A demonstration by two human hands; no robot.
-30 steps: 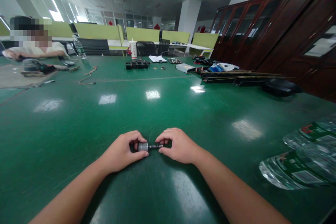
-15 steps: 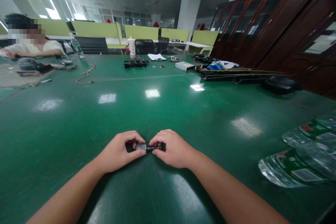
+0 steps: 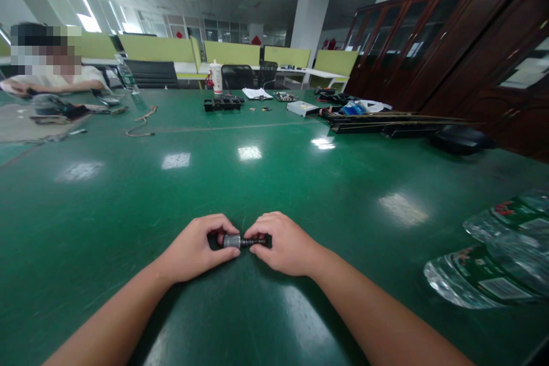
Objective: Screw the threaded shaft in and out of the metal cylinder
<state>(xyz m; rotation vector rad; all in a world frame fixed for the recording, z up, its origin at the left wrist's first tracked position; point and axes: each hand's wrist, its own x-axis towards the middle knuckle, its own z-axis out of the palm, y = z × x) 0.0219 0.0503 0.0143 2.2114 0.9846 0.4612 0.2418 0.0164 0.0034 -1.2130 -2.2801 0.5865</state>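
Note:
A small grey metal cylinder with a dark ribbed shaft (image 3: 232, 241) lies level between my two hands, close to the green table top. My left hand (image 3: 195, 249) is closed on the cylinder end, thumb below and index finger above. Around the thin shaft end, my right hand (image 3: 285, 243) curls its thumb and fingers in a pinch. The fingers partly cover both ends of the piece. Whether it touches the table, I cannot tell.
Water bottles with green labels (image 3: 484, 274) lie at the right. Beyond are a black bracket-like part (image 3: 223, 104), a white box (image 3: 302, 108), long black bars (image 3: 360, 124) and a short cord (image 3: 140, 123). A person (image 3: 55, 77) sits at the far left.

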